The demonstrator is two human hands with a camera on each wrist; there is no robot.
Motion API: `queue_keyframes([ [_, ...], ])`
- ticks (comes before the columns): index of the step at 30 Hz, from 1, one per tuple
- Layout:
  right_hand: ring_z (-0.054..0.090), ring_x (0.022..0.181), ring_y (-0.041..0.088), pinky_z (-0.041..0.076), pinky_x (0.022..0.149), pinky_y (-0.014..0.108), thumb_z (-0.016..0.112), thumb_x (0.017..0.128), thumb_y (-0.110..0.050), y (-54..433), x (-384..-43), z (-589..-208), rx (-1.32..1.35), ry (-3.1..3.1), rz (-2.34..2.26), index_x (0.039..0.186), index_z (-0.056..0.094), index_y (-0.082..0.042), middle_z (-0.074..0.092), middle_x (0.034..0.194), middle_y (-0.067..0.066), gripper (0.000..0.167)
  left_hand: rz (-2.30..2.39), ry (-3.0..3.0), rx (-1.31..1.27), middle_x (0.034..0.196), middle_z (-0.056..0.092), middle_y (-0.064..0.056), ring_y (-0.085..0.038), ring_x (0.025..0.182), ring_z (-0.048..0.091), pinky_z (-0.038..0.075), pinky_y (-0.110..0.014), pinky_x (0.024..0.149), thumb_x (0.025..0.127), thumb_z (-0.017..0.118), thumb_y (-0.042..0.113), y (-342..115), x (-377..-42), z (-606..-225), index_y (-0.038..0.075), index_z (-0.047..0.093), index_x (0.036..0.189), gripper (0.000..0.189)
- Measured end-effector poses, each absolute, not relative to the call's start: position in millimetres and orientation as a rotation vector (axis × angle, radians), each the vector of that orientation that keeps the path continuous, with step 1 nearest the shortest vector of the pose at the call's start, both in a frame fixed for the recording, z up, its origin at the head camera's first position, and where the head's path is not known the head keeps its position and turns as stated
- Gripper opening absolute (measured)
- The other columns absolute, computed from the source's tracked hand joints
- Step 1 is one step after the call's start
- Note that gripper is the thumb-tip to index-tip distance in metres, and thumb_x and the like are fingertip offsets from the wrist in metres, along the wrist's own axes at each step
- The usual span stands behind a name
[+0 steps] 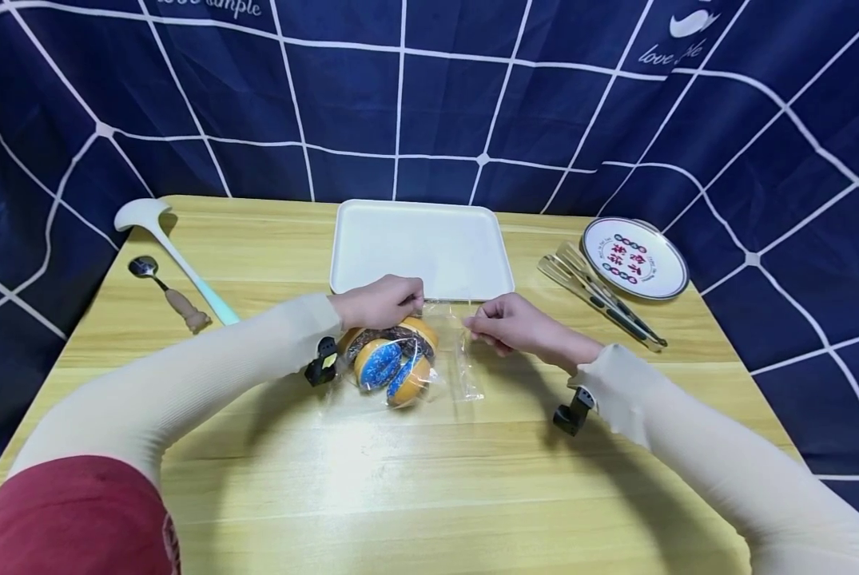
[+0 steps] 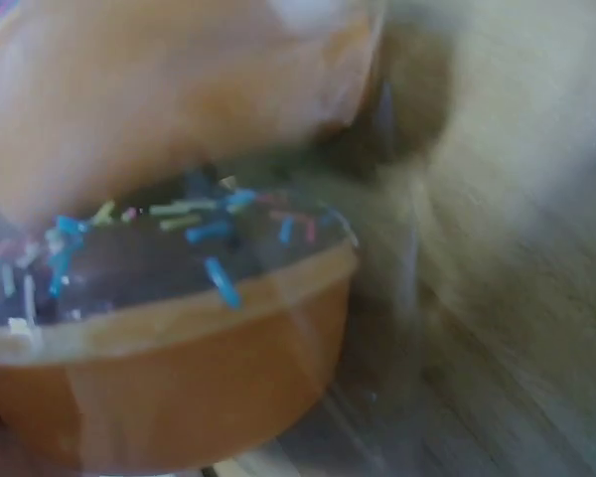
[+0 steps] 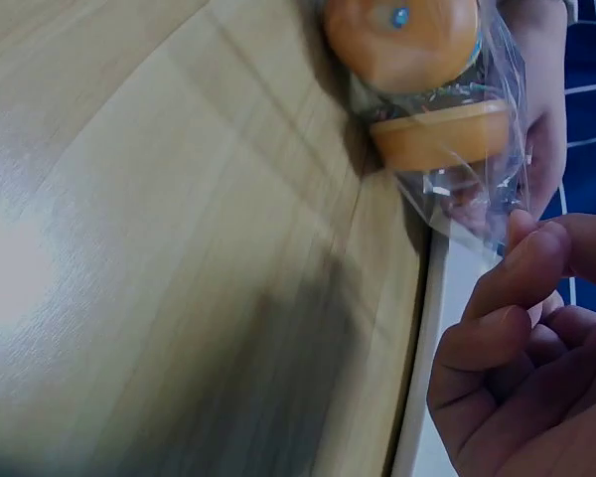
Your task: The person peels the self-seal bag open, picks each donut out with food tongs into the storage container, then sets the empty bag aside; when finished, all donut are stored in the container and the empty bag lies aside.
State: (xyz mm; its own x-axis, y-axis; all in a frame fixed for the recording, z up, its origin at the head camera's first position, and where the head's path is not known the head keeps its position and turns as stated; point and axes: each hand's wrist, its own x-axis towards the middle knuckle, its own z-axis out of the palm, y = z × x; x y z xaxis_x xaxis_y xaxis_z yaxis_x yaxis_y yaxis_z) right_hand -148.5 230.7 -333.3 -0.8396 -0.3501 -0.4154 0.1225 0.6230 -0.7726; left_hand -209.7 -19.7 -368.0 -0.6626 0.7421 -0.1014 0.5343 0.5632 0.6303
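A clear plastic bag (image 1: 467, 375) holds several doughnuts with tan bases. Two have blue icing, one blue-iced doughnut (image 1: 379, 364) lying beside the other (image 1: 409, 380). Behind them is a chocolate-iced doughnut (image 1: 420, 329), whose coloured sprinkles (image 2: 217, 280) show close up in the left wrist view. My left hand (image 1: 380, 302) grips the bag's far edge, its curled fingers just above the doughnuts. On the other side, my right hand (image 1: 510, 321) pinches the bag's edge between thumb and index finger (image 3: 531, 260). The remaining right fingers curl in toward the palm.
Just behind the bag lies a white tray (image 1: 418, 247). At the left are a white ladle (image 1: 184, 262) with a mint handle and a small spoon (image 1: 177, 303). Metal tongs (image 1: 602, 295) lie at the right, beside a round patterned plate (image 1: 638, 259).
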Motion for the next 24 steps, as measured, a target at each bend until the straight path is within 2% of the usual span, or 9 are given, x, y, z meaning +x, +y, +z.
queue_keyframes([
  [6,0.045,0.049,0.007,0.035,0.049,0.02,0.058,0.108,-0.025,234,-149,-335,-0.157,2.28,-1.185,0.077,0.06,-0.005,0.052,0.057,-0.007,0.037,0.846,2.491,1.051,0.09,0.063,-0.006,-0.018,0.082,0.056,0.051,-0.034,0.083,0.109,0.049,0.013,-22,-208,-363,0.005,0.062,0.1,0.017],
  [12,0.047,0.05,0.007,0.036,0.049,0.021,0.058,0.108,-0.028,233,-150,-334,-0.15,2.292,-1.192,0.082,0.063,-0.002,0.053,0.057,-0.007,0.037,0.806,2.57,1.18,0.1,0.067,-0.007,-0.019,0.089,0.059,0.054,-0.037,0.084,0.11,0.051,0.019,-29,-198,-345,0.007,0.069,0.109,0.021],
  [14,0.047,0.05,0.007,0.037,0.05,0.021,0.058,0.108,-0.029,232,-151,-334,-0.146,2.292,-1.19,0.083,0.063,-0.003,0.054,0.058,-0.007,0.037,0.785,2.566,1.229,0.108,0.069,-0.007,-0.02,0.096,0.063,0.056,-0.038,0.089,0.109,0.055,0.023,-35,-191,-339,0.008,0.071,0.114,0.023],
  [19,0.048,0.05,0.008,0.038,0.05,0.022,0.056,0.109,-0.031,231,-150,-336,-0.128,2.284,-1.208,0.083,0.063,-0.003,0.054,0.059,-0.006,0.039,0.693,2.53,1.321,0.126,0.069,-0.009,-0.021,0.11,0.066,0.058,-0.041,0.1,0.105,0.061,0.04,-48,-169,-334,0.006,0.066,0.134,0.045],
  [24,0.047,0.049,0.009,0.037,0.049,0.023,0.056,0.109,-0.035,225,-143,-335,-0.153,2.324,-1.178,0.08,0.062,-0.002,0.052,0.057,-0.006,0.044,0.527,2.586,1.412,0.126,0.066,-0.008,-0.02,0.108,0.062,0.056,-0.038,0.095,0.1,0.064,0.056,-55,-154,-337,0.006,0.061,0.142,0.066],
])
